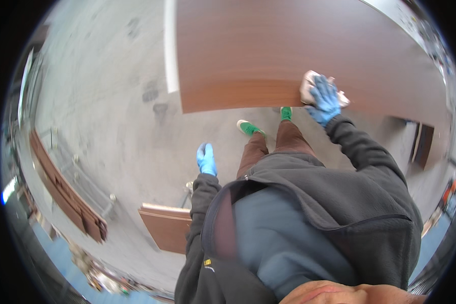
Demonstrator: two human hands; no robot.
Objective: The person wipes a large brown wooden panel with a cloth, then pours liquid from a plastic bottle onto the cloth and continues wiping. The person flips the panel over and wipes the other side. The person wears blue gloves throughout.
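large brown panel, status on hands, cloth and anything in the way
Right hand flat on pale cloth, against large brown panel near its edge. Left hand off the panel, nothing seen in it. Nothing visible blocking cloth.

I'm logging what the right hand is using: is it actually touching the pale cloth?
Touching. The head view shows the gloved right hand spread over the bunched pale cloth, fingers lying on it.

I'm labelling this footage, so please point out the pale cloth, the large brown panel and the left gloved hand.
Pale cloth (306, 89): head view, on its exposed left part.
Large brown panel (253, 53): head view, on its bare upper face.
Left gloved hand (206, 160): head view, on the middle of the hand.
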